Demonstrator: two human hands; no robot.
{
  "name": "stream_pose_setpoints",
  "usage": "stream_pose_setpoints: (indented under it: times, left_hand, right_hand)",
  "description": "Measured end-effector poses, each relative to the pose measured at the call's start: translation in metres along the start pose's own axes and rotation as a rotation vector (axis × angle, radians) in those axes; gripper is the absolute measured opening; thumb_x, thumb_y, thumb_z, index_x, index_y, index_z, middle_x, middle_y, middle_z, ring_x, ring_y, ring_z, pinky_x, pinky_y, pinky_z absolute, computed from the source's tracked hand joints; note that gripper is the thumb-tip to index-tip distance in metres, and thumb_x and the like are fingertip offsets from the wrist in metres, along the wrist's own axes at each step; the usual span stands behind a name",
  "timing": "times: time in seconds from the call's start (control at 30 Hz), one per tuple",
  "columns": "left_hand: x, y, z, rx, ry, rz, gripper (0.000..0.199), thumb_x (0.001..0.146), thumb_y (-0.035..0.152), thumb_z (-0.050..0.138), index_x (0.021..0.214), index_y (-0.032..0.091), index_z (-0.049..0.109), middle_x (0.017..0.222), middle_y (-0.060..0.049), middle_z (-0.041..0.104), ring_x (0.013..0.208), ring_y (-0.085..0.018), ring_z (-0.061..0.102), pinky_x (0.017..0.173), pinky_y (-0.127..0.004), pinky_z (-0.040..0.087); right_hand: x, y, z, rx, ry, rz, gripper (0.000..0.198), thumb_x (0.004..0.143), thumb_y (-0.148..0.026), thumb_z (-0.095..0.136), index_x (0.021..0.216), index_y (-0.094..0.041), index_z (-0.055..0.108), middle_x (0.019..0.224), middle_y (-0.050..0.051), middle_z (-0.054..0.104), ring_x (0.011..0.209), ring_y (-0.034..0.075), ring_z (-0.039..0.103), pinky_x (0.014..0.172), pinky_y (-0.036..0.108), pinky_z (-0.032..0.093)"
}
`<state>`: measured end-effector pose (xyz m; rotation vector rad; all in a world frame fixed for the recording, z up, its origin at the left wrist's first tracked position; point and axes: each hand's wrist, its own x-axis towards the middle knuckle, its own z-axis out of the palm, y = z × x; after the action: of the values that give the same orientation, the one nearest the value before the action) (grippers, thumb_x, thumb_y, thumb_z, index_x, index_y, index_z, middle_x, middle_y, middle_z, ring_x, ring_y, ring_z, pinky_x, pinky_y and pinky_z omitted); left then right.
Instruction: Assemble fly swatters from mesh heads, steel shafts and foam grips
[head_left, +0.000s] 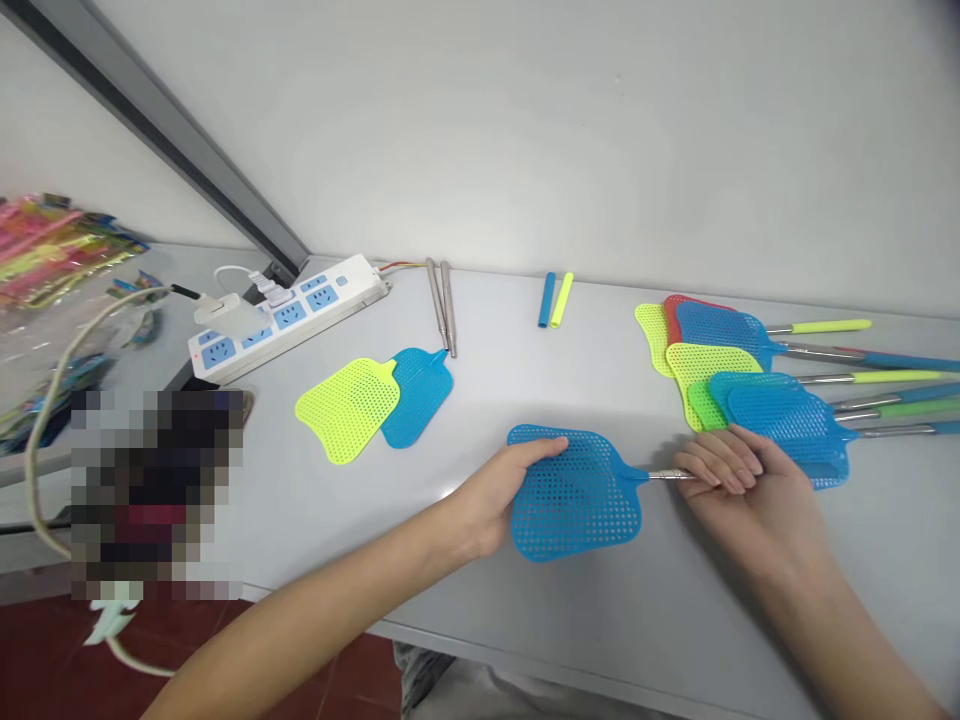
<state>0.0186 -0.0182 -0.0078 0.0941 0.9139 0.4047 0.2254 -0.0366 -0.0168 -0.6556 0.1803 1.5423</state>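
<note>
A blue fly swatter point(581, 500) with a metal shaft is held between my two hands above the table. My left hand point(499, 490) grips its mesh head from the left, thumb on top and the other fingers hidden beneath. My right hand point(739, 490) is closed around the metal shaft, hiding the far end. Left of them lie a yellow swatter head point(349, 410) and a blue swatter head point(420, 400), overlapping. Behind those rest two metal rods point(442, 310). A blue tube point(547, 300) and a yellow tube point(562, 300) lie near the wall.
Several swatters with handles, among them a red one point(675, 310) and a yellow one point(709, 365), are piled at the right. A power strip point(292, 315) with plugs and cables stands at the left, near a pixelated object point(161, 490). Colourful plastic packages point(60, 250) lie farther left.
</note>
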Motion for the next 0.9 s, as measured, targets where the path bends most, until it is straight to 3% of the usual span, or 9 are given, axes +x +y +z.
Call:
stream_pose_setpoints:
  times: [0.2,0.73,0.9]
  left_hand:
    - [-0.0006,-0.0004,0.0003,-0.003,0.013,-0.003,0.032,0.072,0.033,0.058,0.095,0.012,0.064,0.093,-0.010,0.066,0.085,-0.022,0.061,0.088,-0.039,0.042]
    - [-0.0022,-0.0002,0.0008,-0.026,0.034,-0.035,0.039,0.070,0.036,0.059,0.100,0.012,0.062,0.102,-0.010,0.063,0.095,-0.025,0.058,0.088,-0.036,0.043]
    - [-0.0042,0.0005,0.0036,0.000,0.045,-0.008,0.033,0.073,0.034,0.057,0.096,0.012,0.063,0.095,-0.011,0.065,0.088,-0.023,0.061,0.085,-0.036,0.045]
  right_hand:
    - [0.0005,-0.0007,-0.0011,-0.003,-0.001,0.004,0.036,0.073,-0.007,0.044,0.053,-0.020,0.016,0.046,-0.008,0.013,0.036,0.007,0.021,0.038,0.021,0.031]
    - [0.0010,-0.0031,-0.0024,-0.007,0.016,0.022,0.035,0.075,-0.007,0.041,0.054,-0.020,0.017,0.046,-0.008,0.014,0.036,0.007,0.022,0.038,0.021,0.032]
    - [0.0001,-0.0009,-0.0005,-0.023,0.033,-0.005,0.035,0.074,-0.007,0.042,0.054,-0.020,0.017,0.046,-0.009,0.014,0.035,0.007,0.021,0.037,0.020,0.031]
